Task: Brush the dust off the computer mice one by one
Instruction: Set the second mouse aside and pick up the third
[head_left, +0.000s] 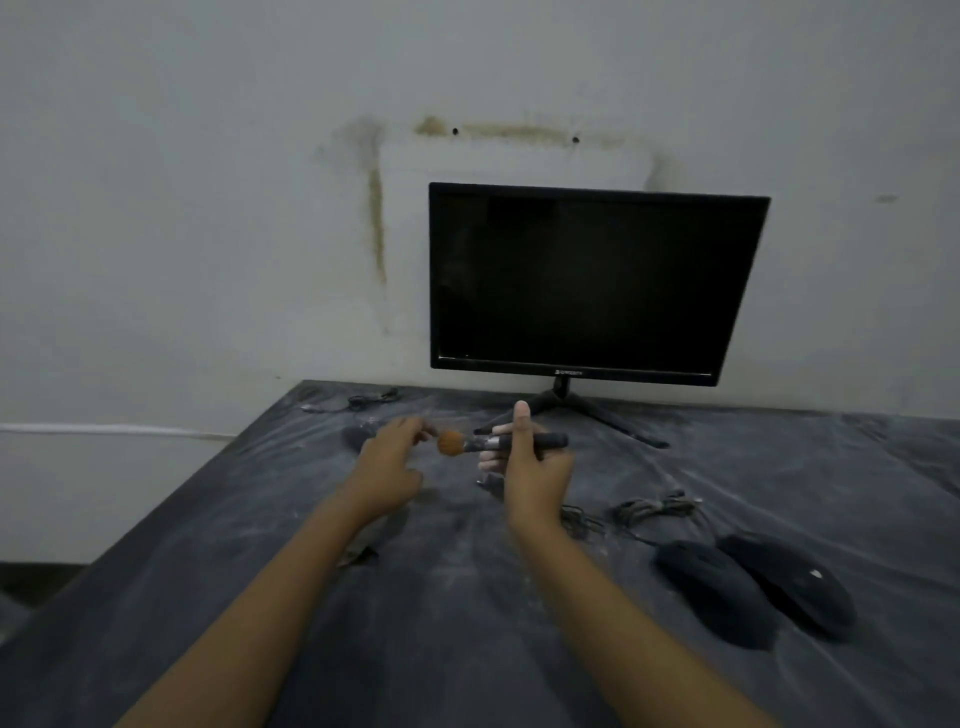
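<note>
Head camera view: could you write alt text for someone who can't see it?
A person's right hand holds a makeup-style brush sideways above a dusty dark table, while the left hand reaches forward, blurred. Two black computer mice lie side by side at right, and a switched-off monitor stands against the stained wall.

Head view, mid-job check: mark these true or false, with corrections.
1. The right hand holds the brush. True.
2. The brush bristles point right. False: they point left, toward the left hand.
3. Two dark computer mice lie side by side at the right on the dusty cloth. True.
4. The monitor screen is lit. False: it is dark.
5. The left hand holds a mouse. False: it grips no mouse.
</note>
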